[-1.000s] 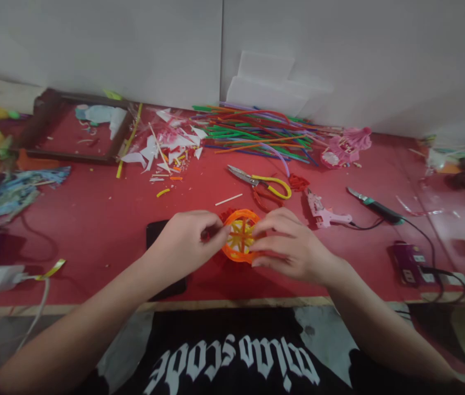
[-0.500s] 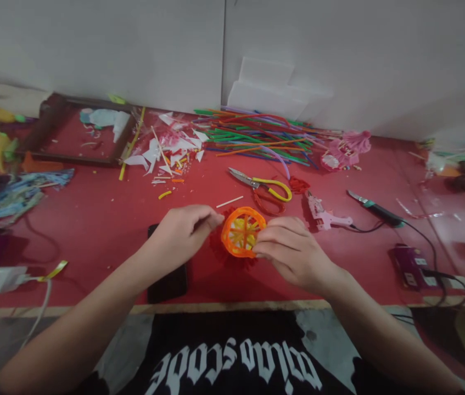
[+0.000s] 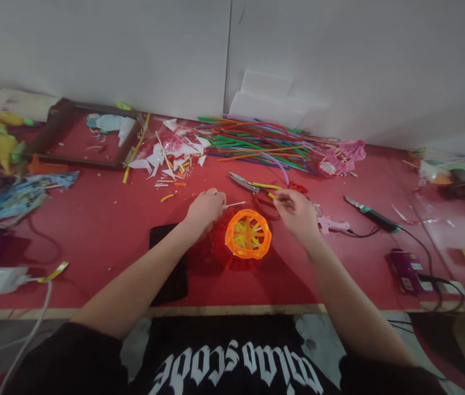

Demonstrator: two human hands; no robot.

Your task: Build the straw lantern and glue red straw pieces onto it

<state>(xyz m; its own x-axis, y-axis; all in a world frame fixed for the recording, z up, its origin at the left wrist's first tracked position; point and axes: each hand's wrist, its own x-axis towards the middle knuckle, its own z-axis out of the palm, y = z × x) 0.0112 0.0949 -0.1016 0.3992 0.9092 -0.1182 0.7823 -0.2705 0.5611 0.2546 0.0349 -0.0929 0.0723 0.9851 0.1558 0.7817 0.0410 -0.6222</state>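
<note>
My left hand (image 3: 207,210) is closed with its fingertips on one end of a thin white stick (image 3: 236,203) at the tabletop. Curled fingers of my right hand (image 3: 298,215) are at the handle loops of the scissors (image 3: 245,183), which have one yellow and one red handle; the fingertips cover part of the yellow loop. Between the hands stands a round orange openwork piece (image 3: 268,241) with yellow spokes inside, untouched by either hand. Red translucent material shows around its lower part.
Coloured sticks (image 3: 257,144) lie along the wall beside white scraps (image 3: 156,162). A pink glue gun (image 3: 333,224) and a green-handled hot knife (image 3: 374,217) with cords lie right. A black phone (image 3: 170,280) is under my left forearm. A brown frame (image 3: 88,163) lies farther left.
My right hand has let go of the orange piece and moved up and right to the scissors. The left hand has moved to the white stick. The view has shifted slightly.
</note>
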